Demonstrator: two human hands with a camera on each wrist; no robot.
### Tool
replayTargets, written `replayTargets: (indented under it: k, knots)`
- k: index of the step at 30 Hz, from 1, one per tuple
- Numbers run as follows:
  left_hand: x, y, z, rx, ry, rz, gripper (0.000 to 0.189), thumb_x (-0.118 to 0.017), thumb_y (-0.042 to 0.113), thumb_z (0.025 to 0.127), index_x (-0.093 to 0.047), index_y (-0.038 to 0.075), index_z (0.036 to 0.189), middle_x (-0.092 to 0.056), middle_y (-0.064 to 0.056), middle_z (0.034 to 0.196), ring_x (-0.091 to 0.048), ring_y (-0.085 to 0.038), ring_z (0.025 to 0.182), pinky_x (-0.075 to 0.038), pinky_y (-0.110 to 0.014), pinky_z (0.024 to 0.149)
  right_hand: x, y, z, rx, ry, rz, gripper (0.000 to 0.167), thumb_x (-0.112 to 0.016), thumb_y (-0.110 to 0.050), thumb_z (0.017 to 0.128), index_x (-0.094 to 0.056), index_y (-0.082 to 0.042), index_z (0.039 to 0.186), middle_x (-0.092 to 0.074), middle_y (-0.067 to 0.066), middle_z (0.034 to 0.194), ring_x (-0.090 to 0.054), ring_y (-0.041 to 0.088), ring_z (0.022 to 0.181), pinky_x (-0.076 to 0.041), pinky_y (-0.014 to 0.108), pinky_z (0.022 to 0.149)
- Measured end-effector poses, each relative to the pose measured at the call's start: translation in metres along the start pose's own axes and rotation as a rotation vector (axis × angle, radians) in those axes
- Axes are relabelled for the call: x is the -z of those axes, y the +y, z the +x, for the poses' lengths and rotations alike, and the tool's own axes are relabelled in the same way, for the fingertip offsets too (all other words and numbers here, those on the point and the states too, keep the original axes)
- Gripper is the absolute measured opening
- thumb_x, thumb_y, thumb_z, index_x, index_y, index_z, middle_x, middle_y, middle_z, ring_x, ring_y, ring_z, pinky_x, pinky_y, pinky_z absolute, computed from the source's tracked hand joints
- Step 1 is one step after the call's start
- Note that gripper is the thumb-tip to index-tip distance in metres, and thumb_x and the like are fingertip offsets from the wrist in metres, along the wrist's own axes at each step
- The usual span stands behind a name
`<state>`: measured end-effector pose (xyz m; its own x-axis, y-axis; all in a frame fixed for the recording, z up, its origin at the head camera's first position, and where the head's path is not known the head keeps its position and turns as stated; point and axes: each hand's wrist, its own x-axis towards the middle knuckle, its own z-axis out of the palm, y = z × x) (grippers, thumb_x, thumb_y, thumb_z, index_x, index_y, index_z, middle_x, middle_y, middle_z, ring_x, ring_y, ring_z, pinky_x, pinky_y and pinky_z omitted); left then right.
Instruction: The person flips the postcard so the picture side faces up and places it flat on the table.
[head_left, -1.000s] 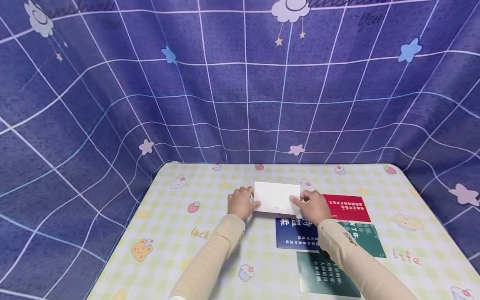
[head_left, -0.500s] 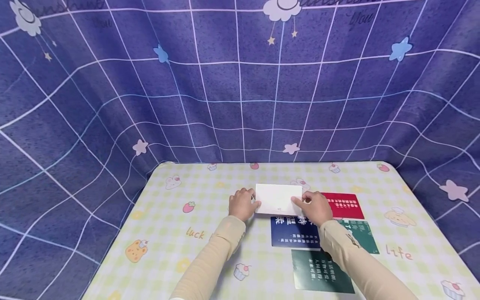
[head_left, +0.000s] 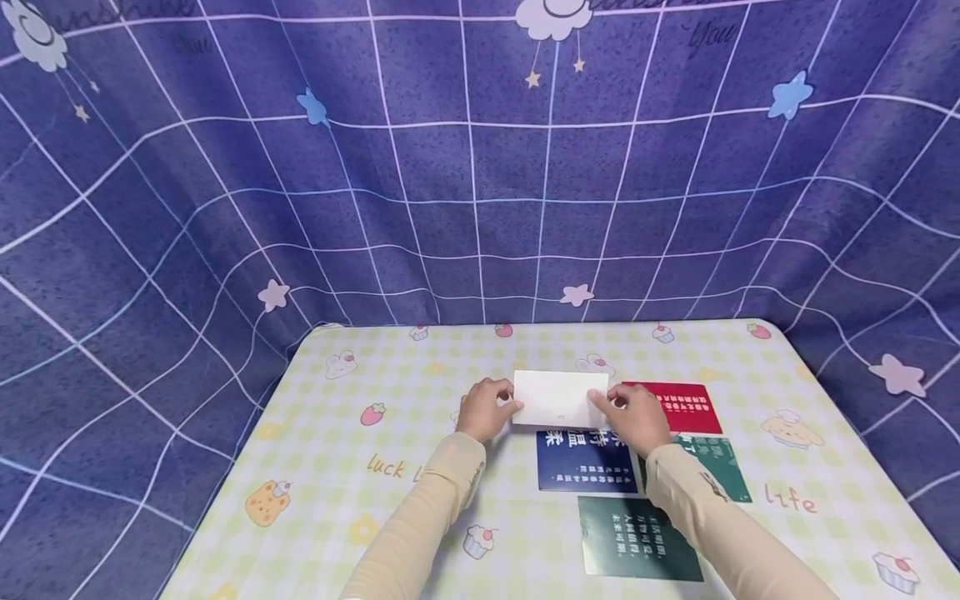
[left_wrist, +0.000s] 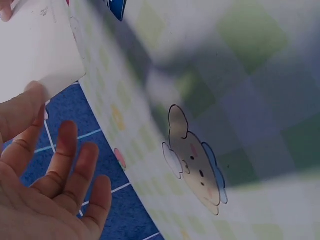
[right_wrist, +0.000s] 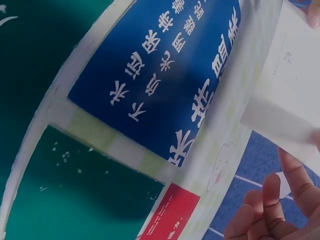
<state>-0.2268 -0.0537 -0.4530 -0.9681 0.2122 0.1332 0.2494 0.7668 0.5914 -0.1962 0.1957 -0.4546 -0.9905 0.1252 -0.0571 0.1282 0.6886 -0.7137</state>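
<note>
A white card, its pale back bearing a tiny printed mark, is held up at a slant between both hands over the far middle of the table. My left hand pinches its left edge; in the left wrist view the thumb lies on the face while the other fingers spread loosely. At the opposite edge my right hand pinches it between thumb and forefinger. Just nearer than the white card lies a navy card with white characters. A red card is to the right of my right hand.
One green card lies partly under the right forearm, and another green card is nearer the front. The checked tablecloth has printed cartoons. A blue gridded curtain hangs behind the table.
Both hands have carried the white card slightly right relative to the cards on the table, keeping their grip. The head view has turned a little to the right.
</note>
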Motion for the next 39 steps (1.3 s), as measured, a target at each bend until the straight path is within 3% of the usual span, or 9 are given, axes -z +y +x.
replayTargets:
  k: [3, 6, 10, 13, 22, 27, 34, 39]
  knots:
    - [-0.001, -0.004, 0.0, -0.021, 0.025, -0.053, 0.016, -0.077, 0.02, 0.09, -0.065, 0.011, 0.084, -0.066, -0.008, 0.094, -0.063, -0.031, 0.094, -0.047, -0.051, 0.086, 0.003, 0.002, -0.002, -0.042, 0.006, 0.049, 0.059, -0.049, -0.057, 0.102, -0.07, -0.003, 0.114, -0.061, 0.022, 0.117, -0.055, 0.038, 0.106, -0.047, 0.056, 0.093]
    - [-0.003, -0.008, 0.001, -0.052, 0.05, -0.072, 0.019, -0.076, 0.02, 0.09, -0.061, 0.011, 0.082, -0.067, -0.008, 0.093, -0.064, -0.031, 0.096, -0.049, -0.051, 0.087, 0.006, 0.005, -0.003, -0.093, 0.026, 0.077, 0.072, -0.034, -0.064, 0.103, -0.07, -0.003, 0.116, -0.062, 0.023, 0.115, -0.056, 0.038, 0.103, -0.047, 0.054, 0.089]
    - [-0.005, -0.01, 0.003, -0.097, 0.079, -0.093, 0.022, -0.075, 0.018, 0.091, -0.058, 0.011, 0.08, -0.067, -0.008, 0.093, -0.064, -0.032, 0.097, -0.049, -0.049, 0.088, 0.008, 0.008, -0.003, -0.166, 0.018, 0.09, 0.083, -0.024, -0.071, 0.101, -0.072, -0.003, 0.098, -0.058, 0.016, 0.084, -0.053, 0.031, 0.082, -0.041, 0.042, 0.074]
    - [-0.005, -0.009, 0.003, -0.118, 0.096, -0.12, 0.022, -0.075, 0.017, 0.091, -0.057, 0.011, 0.08, -0.067, -0.01, 0.095, -0.064, -0.034, 0.096, -0.049, -0.048, 0.089, 0.009, 0.009, -0.002, -0.195, -0.006, 0.116, 0.087, -0.022, -0.073, 0.099, -0.071, -0.003, 0.086, -0.052, 0.009, 0.075, -0.051, 0.028, 0.078, -0.037, 0.038, 0.072]
    - [-0.003, -0.003, 0.001, -0.144, 0.12, -0.16, 0.019, -0.076, 0.017, 0.089, -0.06, 0.009, 0.082, -0.067, -0.011, 0.096, -0.063, -0.039, 0.097, -0.049, -0.05, 0.088, 0.009, 0.008, -0.003, -0.192, -0.038, 0.223, 0.082, -0.029, -0.07, 0.101, -0.073, -0.005, 0.078, -0.058, 0.01, 0.076, -0.051, 0.026, 0.077, -0.035, 0.037, 0.075]
    - [-0.005, -0.003, -0.001, -0.16, 0.144, -0.138, 0.018, -0.078, 0.019, 0.087, -0.063, 0.01, 0.083, -0.067, -0.008, 0.093, -0.064, -0.037, 0.094, -0.05, -0.048, 0.085, 0.011, 0.013, -0.005, -0.146, -0.083, 0.32, 0.067, -0.038, -0.054, 0.106, -0.076, -0.002, 0.089, -0.058, 0.008, 0.077, -0.053, 0.03, 0.083, -0.037, 0.035, 0.075]
    - [-0.009, -0.007, -0.002, -0.156, 0.16, -0.132, 0.013, -0.082, 0.016, 0.084, -0.073, 0.01, 0.092, -0.067, -0.008, 0.092, -0.063, -0.037, 0.093, -0.049, -0.047, 0.084, 0.015, 0.017, -0.004, -0.076, -0.195, 0.373, 0.062, -0.045, -0.055, 0.104, -0.074, 0.0, 0.112, -0.056, 0.007, 0.084, -0.053, 0.028, 0.091, -0.045, 0.039, 0.079]
    - [-0.012, -0.009, -0.002, -0.146, 0.158, -0.132, 0.015, -0.084, 0.009, 0.08, -0.074, 0.016, 0.088, -0.067, -0.008, 0.094, -0.064, -0.036, 0.095, -0.048, -0.049, 0.087, 0.016, 0.023, -0.004, -0.072, -0.218, 0.404, 0.051, -0.052, -0.046, 0.105, -0.071, 0.0, 0.114, -0.055, 0.005, 0.084, -0.054, 0.025, 0.085, -0.046, 0.036, 0.077]
